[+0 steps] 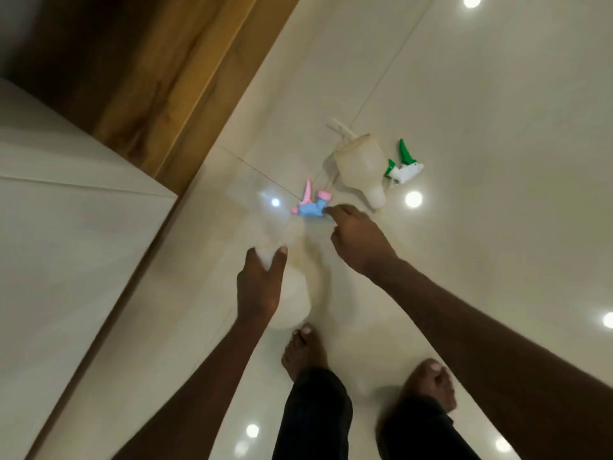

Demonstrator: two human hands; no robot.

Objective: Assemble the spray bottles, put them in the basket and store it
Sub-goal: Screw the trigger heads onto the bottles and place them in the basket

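While a pale bottle (292, 293) is gripped at its neck by the left hand (260, 283), the blue-pink sprayer (311, 207) just beyond it is touched by the right hand's (356, 239) curled fingers, presumably for fitting; their hold is unclear.

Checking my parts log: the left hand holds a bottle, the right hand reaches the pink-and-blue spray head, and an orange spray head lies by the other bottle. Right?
One slip: the head view shows the spray head by the other bottle is green and white, not orange. The left hand, held bottle, right hand and pink-and-blue spray head are as stated.

Head view looks steeply down (tilted) at the floor (464, 94).
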